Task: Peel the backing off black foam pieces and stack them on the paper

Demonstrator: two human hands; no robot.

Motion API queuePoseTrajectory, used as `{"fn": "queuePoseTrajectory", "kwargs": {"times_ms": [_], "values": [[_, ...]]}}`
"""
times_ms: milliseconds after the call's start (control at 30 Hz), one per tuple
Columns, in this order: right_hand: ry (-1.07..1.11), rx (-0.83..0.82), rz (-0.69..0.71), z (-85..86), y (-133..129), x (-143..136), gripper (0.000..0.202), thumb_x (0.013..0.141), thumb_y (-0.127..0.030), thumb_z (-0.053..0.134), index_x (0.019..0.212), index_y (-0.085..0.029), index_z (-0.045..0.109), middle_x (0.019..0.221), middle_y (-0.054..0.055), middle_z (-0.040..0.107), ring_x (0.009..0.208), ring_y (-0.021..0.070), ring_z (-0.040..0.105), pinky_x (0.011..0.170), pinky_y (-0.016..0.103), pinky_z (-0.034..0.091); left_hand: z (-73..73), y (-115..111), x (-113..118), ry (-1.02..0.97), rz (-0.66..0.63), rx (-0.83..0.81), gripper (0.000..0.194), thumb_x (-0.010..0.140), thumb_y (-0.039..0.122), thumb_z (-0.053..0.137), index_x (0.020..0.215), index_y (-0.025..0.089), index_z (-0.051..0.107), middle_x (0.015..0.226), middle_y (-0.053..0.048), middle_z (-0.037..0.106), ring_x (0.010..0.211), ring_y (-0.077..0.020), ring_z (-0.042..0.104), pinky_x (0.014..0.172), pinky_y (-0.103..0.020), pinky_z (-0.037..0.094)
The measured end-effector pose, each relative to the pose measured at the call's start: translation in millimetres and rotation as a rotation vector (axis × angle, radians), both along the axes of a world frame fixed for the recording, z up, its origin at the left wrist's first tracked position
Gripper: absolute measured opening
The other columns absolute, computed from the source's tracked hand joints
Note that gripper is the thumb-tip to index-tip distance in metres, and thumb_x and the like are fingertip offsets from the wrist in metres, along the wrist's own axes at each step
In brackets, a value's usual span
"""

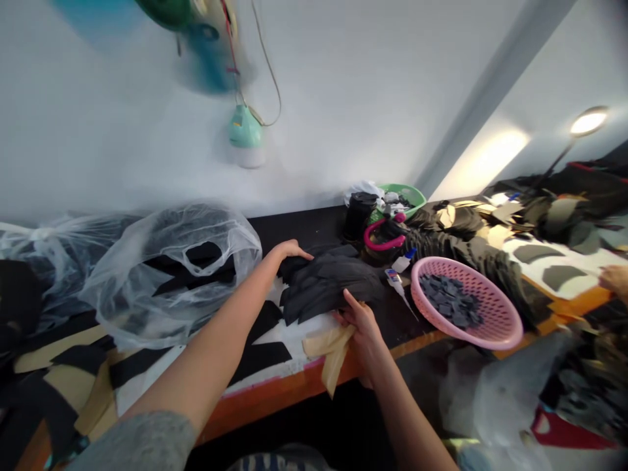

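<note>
A fanned pile of black fabric pieces (331, 281) lies on the table in front of me. At the pile's back left edge is my left hand (293, 250), its fingers stretched toward the black pieces. My right hand (359, 322) is at the front right of the pile, with tan strips (333, 353) held between its fingers and hanging over the table edge. Its thumb points up against the black pieces. More black pieces (262, 360) lie on white paper (299, 337) near the front edge.
A clear plastic bag (171, 281) with black pieces sits at left. To the right are glue bottles (396, 281), a pink basket (490, 307) of small dark pieces and a green basket (415, 198). At the far right edge is another person's hand (615, 280).
</note>
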State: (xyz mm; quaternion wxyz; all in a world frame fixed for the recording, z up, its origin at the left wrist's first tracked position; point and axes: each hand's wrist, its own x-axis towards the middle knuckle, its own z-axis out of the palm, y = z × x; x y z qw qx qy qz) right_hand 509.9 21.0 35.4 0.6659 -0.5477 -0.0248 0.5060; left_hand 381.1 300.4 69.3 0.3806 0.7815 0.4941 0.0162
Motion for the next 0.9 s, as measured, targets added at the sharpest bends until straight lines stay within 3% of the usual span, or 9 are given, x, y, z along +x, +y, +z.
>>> {"fn": "queuePoseTrajectory", "kwargs": {"times_ms": [133, 267, 500, 767, 900], "values": [[0.020, 0.018, -0.027, -1.2, 5.2, -2.0, 0.050, 0.059, -0.036, 0.098, 0.093, -0.021, 0.065, 0.063, -0.006, 0.064, 0.045, 0.0092, 0.052, 0.058, 0.028, 0.065, -0.6, -4.9, 5.1, -0.024, -0.102, 0.029, 0.041, 0.098, 0.041, 0.065, 0.131, 0.017, 0.061, 0.133, -0.011, 0.063, 0.115, -0.0255, 0.065, 0.096, -0.047, 0.058], [0.040, 0.045, -0.022, 0.5, 35.7, -6.9, 0.042, 0.063, -0.032, 0.096, 0.087, -0.021, 0.063, 0.054, -0.010, 0.056, 0.040, 0.0079, 0.044, 0.057, 0.029, 0.064, 8.7, 6.4, 4.6, -0.059, -0.170, 0.083, 0.041, 0.098, 0.041, 0.065, 0.132, 0.017, 0.061, 0.133, -0.011, 0.063, 0.115, -0.0252, 0.065, 0.096, -0.047, 0.058], [0.046, 0.079, 0.000, 12.9, 122.3, -15.3, 0.040, 0.068, -0.025, 0.092, 0.097, -0.022, 0.064, 0.072, -0.004, 0.072, 0.051, 0.0131, 0.062, 0.056, 0.030, 0.063, 25.1, 68.8, -10.6, -0.033, -0.132, 0.144, 0.041, 0.098, 0.040, 0.065, 0.132, 0.017, 0.061, 0.133, -0.011, 0.063, 0.115, -0.0249, 0.065, 0.096, -0.047, 0.058], [0.033, 0.069, -0.039, 25.2, 226.1, -12.0, 0.044, 0.071, -0.021, 0.090, 0.102, -0.022, 0.059, 0.065, -0.007, 0.064, 0.049, 0.0111, 0.056, 0.053, 0.028, 0.061, 34.6, 139.9, 1.1, 0.004, -0.060, 0.257, 0.041, 0.098, 0.041, 0.065, 0.131, 0.017, 0.061, 0.132, -0.011, 0.063, 0.114, -0.0251, 0.065, 0.096, -0.047, 0.059], [0.027, 0.039, -0.105, 23.5, 263.2, -19.8, 0.045, 0.075, -0.022, 0.087, 0.104, -0.025, 0.053, 0.063, -0.012, 0.055, 0.046, 0.0079, 0.047, 0.052, 0.026, 0.061, 38.9, 152.5, 5.9, 0.029, 0.059, 0.415, 0.040, 0.098, 0.040, 0.065, 0.131, 0.018, 0.061, 0.132, -0.011, 0.063, 0.114, -0.0247, 0.065, 0.096, -0.046, 0.059]]}}
